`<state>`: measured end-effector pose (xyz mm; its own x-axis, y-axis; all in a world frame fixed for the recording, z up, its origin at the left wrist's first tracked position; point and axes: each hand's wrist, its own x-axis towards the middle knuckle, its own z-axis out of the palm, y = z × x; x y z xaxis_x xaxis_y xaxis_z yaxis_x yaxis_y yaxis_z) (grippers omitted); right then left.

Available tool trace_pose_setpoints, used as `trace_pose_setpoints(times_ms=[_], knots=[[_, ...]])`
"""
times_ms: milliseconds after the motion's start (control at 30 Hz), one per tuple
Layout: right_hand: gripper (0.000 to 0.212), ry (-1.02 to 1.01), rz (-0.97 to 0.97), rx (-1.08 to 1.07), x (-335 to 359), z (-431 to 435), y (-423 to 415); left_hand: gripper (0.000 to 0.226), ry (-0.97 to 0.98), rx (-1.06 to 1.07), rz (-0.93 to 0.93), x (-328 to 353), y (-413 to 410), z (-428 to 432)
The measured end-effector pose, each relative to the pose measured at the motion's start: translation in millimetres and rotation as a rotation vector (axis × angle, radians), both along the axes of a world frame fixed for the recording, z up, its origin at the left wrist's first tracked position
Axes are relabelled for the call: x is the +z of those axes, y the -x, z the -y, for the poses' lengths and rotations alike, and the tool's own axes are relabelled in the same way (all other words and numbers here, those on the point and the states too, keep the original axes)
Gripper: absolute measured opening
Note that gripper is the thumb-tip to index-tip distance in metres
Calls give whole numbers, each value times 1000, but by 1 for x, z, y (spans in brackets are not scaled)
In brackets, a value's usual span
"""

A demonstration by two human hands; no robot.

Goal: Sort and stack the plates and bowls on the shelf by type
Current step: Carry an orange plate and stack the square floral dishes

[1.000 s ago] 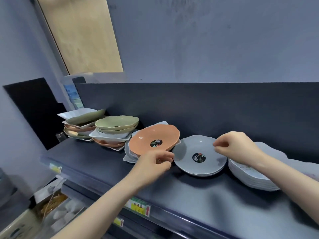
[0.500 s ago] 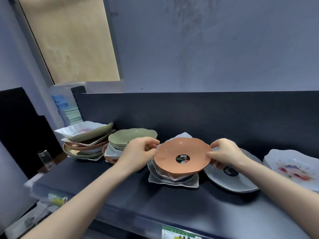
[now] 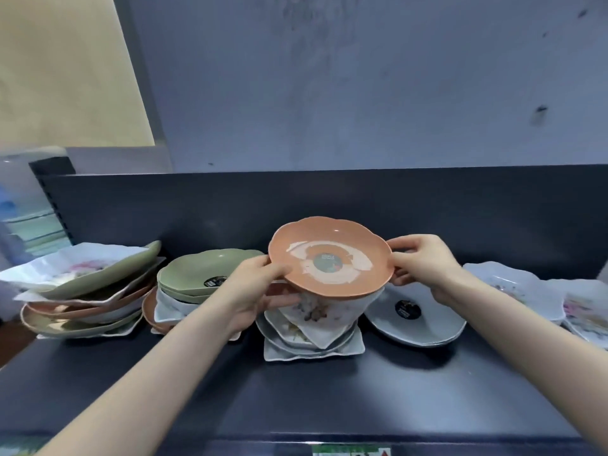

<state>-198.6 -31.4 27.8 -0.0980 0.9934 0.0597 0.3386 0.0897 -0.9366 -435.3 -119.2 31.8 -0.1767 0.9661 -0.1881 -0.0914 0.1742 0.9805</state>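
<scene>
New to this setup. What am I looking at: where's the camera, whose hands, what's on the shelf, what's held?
No machine here: a person works bare-handed. The current picture comes from a wide-angle camera on their head, looking forward and down. The left hand and right hand grip opposite edges of an orange plate, raised above a pile of white dishes. A tilted white dish sits just under it; whether it is lifted too is unclear. On the dark shelf, left to right: a mixed pile, green bowls, the white pile, grey plates, white flowered dishes.
</scene>
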Motion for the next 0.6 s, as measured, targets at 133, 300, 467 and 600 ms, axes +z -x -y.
trace_pose_setpoints(times_ms=[133,300,467,600], knots=[[19,1,14,-13,-1,-14,11,17,-44,122,136,5,10,-2],[17,-181,736,-27,-35,-39,17,19,-110,153,121,6,31,6],[23,0,733,24,-59,-43,25,21,-167,155,161,5,36,17],[33,-8,633,0,-56,-38,26,19,-175,154,144,1,34,19]])
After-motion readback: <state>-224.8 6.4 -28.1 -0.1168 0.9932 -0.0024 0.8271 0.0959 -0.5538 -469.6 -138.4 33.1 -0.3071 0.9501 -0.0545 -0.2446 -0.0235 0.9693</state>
